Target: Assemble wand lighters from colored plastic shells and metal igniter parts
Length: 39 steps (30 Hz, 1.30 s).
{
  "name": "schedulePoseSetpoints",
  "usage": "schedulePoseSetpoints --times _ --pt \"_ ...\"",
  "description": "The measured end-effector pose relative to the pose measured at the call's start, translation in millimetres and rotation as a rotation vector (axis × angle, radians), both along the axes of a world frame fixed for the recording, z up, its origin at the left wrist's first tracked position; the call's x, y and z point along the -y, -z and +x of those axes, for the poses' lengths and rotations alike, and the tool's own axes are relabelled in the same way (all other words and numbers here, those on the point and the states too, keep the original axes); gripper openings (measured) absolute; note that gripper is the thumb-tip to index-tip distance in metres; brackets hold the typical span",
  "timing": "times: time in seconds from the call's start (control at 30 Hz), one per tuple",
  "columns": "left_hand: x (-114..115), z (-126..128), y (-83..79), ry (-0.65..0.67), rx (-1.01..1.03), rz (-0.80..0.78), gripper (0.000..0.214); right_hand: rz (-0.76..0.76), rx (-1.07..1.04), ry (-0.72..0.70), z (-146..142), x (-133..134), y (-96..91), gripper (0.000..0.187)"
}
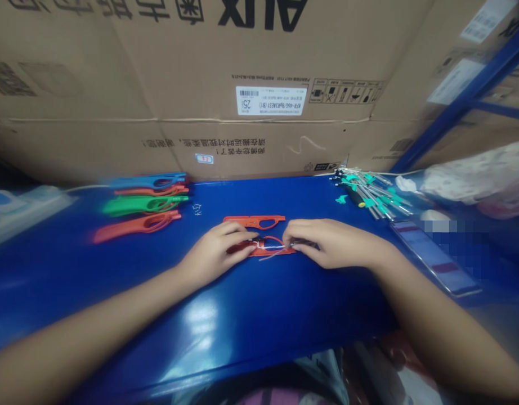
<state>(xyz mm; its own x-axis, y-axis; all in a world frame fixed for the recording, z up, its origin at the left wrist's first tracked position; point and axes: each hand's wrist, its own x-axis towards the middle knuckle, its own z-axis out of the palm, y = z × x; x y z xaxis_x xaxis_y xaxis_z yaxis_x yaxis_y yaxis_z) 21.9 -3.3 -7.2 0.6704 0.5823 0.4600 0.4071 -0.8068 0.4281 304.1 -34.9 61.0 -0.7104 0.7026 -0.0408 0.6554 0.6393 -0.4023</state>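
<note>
From my end: huge matte cardboard boxes (200, 84) at the back, glossy blue table (242, 315) in front. Long flat coloured handles (145, 203) lie in a row off left, and a heap of teal-tipped metal tools (373, 194) off right. Both forearms lie low, palms down. Left hand (215, 250) and right hand (331, 242) have their fingers curled in, pinching the ends of a flat red piece (270, 248) mid-table, with a thin wire (271, 254) across it. An orange piece (254, 221) lies just behind
</note>
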Motion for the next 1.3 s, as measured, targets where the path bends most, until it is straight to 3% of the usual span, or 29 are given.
schedulePoseSetpoints --times 0.53,1.3 --pt "-0.7 0.2 -1.2 0.013 0.034 0.05 0.012 -0.025 -0.029 -0.015 0.9 1.3 -1.8 0.018" --pt "-2.0 -3.0 5.0 0.027 -0.012 0.118 0.02 0.1 0.042 0.04 0.9 -0.6 0.9 0.013"
